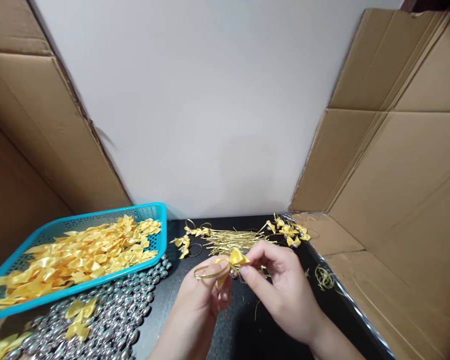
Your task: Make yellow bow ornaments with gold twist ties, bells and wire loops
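Between my two hands is a yellow ribbon bow (237, 258) with a loop of gold cord (206, 274) hanging out to its left. My left hand (202, 295) is closed on the bow from the left, the cord loop lying over its thumb and fingers. From the right, my right hand (281, 285) pinches the bow's edge between thumb and forefinger. A small silver bead (234, 273) shows just under the bow, partly hidden by the fingers. Just beyond the hands lies a pile of cut gold cords (232, 241).
At left a turquoise basket (164, 235) holds many yellow bows (97, 250). Silver beads (112, 310) spread before it, some bows on top. Beaded bows (288, 231) lie back right, others (183, 244) back left. Tangled cord (324, 276) lies right. Cardboard walls (405, 165) flank the black table (243, 320).
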Demonstrator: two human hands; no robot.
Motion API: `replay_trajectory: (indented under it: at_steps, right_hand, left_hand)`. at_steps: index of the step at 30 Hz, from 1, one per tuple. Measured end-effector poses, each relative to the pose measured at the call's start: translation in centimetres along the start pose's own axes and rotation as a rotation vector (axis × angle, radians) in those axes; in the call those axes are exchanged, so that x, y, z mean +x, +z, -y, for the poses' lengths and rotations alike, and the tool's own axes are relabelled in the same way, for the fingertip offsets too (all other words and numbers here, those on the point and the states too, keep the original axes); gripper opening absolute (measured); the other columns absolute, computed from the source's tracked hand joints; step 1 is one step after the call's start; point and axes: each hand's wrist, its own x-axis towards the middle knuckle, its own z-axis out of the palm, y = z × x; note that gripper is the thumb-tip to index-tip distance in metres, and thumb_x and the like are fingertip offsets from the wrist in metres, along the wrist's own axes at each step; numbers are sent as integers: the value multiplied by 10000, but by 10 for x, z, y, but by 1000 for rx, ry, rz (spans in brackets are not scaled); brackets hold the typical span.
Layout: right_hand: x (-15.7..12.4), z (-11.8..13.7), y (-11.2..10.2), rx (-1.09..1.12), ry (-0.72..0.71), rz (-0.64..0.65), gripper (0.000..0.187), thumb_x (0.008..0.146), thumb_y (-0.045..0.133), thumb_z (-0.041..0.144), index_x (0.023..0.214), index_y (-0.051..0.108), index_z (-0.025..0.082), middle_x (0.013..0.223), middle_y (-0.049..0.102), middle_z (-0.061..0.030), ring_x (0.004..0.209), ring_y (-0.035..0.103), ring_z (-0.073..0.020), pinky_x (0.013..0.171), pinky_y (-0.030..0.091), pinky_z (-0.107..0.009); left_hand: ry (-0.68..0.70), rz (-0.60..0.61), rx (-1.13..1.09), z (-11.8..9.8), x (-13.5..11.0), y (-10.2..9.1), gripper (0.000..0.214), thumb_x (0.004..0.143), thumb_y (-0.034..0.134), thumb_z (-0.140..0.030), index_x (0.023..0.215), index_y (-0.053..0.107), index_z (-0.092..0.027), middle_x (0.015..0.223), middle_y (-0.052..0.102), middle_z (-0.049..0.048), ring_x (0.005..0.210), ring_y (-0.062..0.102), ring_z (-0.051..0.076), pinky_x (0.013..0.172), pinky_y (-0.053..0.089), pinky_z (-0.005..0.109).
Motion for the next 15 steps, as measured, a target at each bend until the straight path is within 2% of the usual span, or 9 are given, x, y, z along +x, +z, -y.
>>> replay_trajectory:
  at_steps: [7, 15]
  right_hand:
    - [-1, 0, -1, 26, 9, 11, 130, 828, 553, 169, 700, 537, 184, 644, 528, 13, 603, 483, -125, 578, 405, -249]
    - [4, 0, -1, 195, 70, 34, 114, 789, 600, 194, 700, 530, 183, 635, 512, 26, 591, 470, -111, 561, 400, -228]
  left_hand:
    - [-33, -10, -96, 0, 0, -1, 222, 605, 832, -261, 624, 647, -140, 545, 450, -64, 498, 351, 67, 454, 324, 160]
    - [-183, -24, -217, -7, -5, 6, 211, 612, 805, -161, 607, 594, -145, 511, 468, -80, 435, 370, 37, 412, 297, 148]
